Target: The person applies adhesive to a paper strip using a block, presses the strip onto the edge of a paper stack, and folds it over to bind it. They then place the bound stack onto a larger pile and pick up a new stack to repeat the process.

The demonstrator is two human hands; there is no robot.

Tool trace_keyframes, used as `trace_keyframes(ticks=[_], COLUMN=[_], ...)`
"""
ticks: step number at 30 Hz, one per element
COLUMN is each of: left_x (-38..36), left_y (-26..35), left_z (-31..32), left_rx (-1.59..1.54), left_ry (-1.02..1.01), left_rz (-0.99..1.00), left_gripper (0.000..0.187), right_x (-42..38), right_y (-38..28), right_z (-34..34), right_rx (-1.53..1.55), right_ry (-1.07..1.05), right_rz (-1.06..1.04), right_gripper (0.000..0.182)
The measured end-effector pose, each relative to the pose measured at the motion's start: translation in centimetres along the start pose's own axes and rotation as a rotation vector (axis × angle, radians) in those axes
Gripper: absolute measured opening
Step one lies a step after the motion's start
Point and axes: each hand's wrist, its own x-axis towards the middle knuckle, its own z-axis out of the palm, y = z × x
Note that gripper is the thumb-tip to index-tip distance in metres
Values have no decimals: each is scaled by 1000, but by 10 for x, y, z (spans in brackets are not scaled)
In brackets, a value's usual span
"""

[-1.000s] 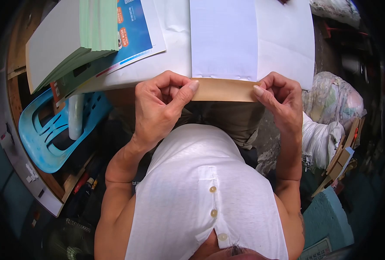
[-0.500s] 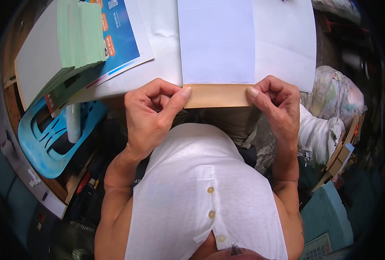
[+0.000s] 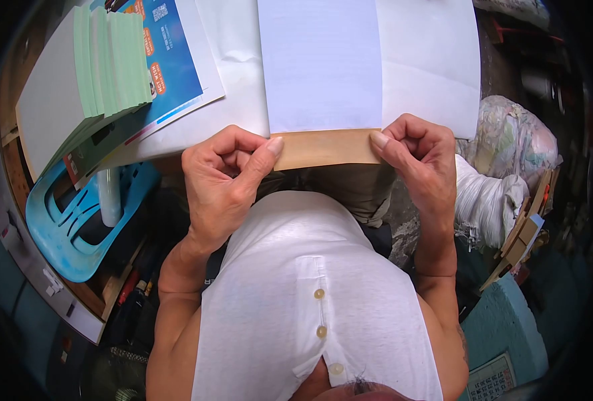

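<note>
A strip of brown paper runs along the near edge of a white sheet of paper and hangs past the table edge toward my body. My left hand pinches the strip's left end between thumb and curled fingers. At its right end, my right hand grips the same strip, thumb on top. The strip is stretched flat between both thumbs. Beneath the white sheet lies a larger white covering sheet.
Bundles of pale green paper stand at the left on printed blue sheets. Below them is a blue plastic chair. At right sit a stuffed clear bag, a white sack and wood pieces.
Both hands, the strip and the white sheet appear slightly further left, as the whole view has shifted a little. The grip on the strip stays the same.
</note>
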Motion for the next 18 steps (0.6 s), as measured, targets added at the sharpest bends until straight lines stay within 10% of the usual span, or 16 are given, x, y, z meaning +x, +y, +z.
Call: trace_keyframes(ticks=[18], left_x=[0], left_y=[0], left_z=[1], left_rx=[-38], left_ry=[-5], left_rz=[-18], left_gripper=[16], right_x=[0], right_y=[-2], right_z=[2], right_rx=[-46], right_ry=[42], right_rz=[19], right_gripper=[21])
